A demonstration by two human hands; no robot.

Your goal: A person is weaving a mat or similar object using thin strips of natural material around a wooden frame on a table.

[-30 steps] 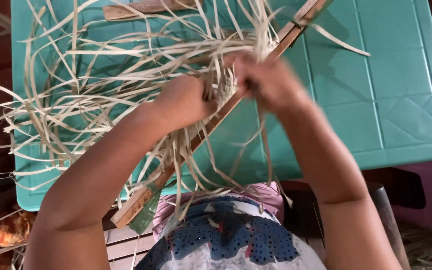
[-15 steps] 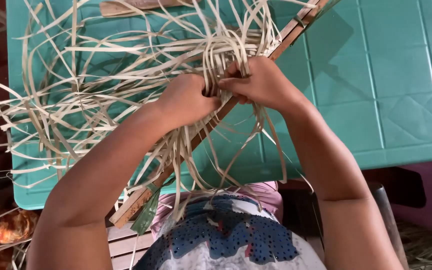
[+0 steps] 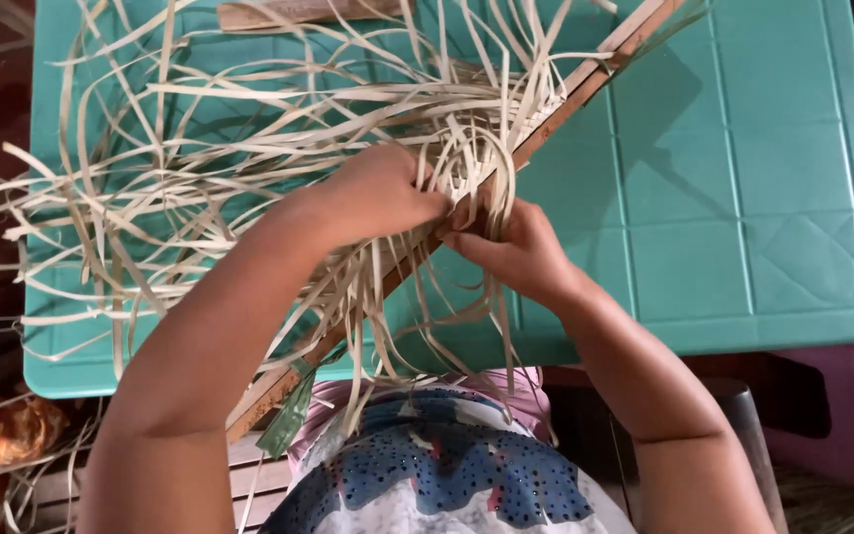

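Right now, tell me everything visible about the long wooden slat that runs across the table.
The wooden slat is a long, narrow, flat strip of light brown wood. It lies diagonally over the green table, from the upper right down past the near edge at lower left. Many pale straw strips drape and loop over it. The left hand and right hand grip strips at its middle, hiding that part. A green tag hangs near its lower end.

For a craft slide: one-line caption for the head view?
Left hand and right hand work pale strips along a wooden slat on a teal table.
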